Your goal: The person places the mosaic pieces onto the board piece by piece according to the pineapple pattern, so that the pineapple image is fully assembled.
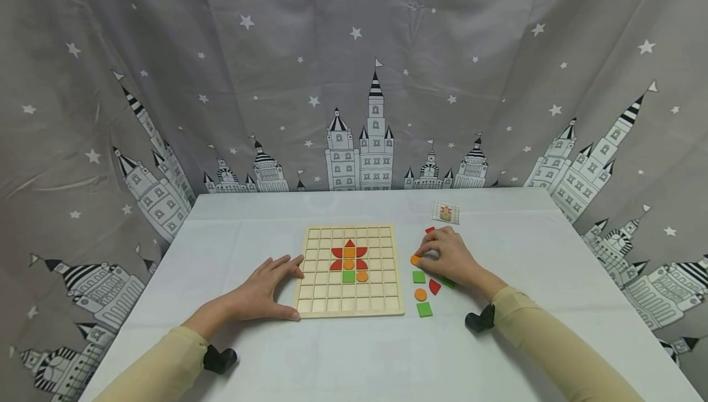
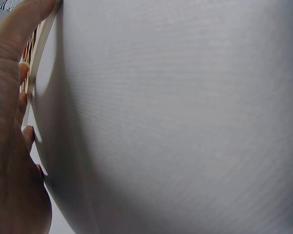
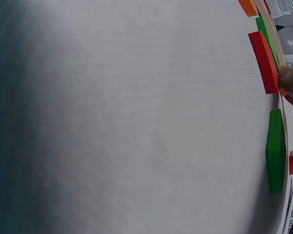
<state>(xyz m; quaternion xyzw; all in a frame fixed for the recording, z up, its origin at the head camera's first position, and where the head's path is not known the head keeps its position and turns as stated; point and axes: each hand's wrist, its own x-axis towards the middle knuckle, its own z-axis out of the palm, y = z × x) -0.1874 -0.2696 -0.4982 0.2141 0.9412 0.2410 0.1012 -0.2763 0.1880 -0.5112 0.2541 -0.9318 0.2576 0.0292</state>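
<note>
A wooden grid board [image 1: 326, 307] lies flat on the table. In its squares sit red quarter-round pieces [image 1: 336, 265], a red triangle [image 1: 350, 243], an orange square [image 1: 349, 253], two orange discs [image 1: 362, 276] and a green square [image 1: 348, 276]. My left hand [image 1: 264, 288] rests along the board's left edge, thumb and fingers spread and touching the frame. Right of the board, my right hand [image 1: 447, 256] pinches an orange disc [image 1: 415, 259] between thumb and fingertips, low at the tabletop. In the right wrist view the thumb [image 3: 291, 80] hides most of that disc.
Loose pieces lie below the right hand: green squares [image 1: 424, 309], an orange disc [image 1: 420, 295], a red quarter-round [image 1: 435, 286] and a partly hidden green piece [image 1: 448, 282]. A red piece [image 1: 429, 230] shows above its fingers. Behind lies a small pattern card [image 1: 445, 212].
</note>
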